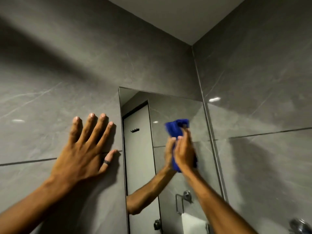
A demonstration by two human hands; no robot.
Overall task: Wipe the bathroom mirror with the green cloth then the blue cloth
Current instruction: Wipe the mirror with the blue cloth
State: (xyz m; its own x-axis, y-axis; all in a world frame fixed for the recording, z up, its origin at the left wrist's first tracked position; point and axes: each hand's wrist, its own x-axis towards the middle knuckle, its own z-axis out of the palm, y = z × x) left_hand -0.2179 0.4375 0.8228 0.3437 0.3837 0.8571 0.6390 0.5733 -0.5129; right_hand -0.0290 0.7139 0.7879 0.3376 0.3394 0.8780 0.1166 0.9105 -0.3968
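Note:
The tall frameless bathroom mirror (170, 108) hangs on the grey tiled wall, right of centre. My right hand (184, 152) presses a blue cloth (176, 128) flat against the glass in the mirror's upper middle; the hand is blurred and its reflection meets it. The cloth bunches above my fingers and a corner shows below my palm. My left hand (84, 152), fingers spread and a dark ring on the thumb, rests flat on the tile just left of the mirror's edge. No green cloth is in view.
The side wall (261, 98) meets the mirror wall at a corner just right of the mirror. A chrome fitting (299, 225) shows at the bottom right. The mirror reflects a door with a hook (135, 130) and a towel ring with a white towel (192, 223).

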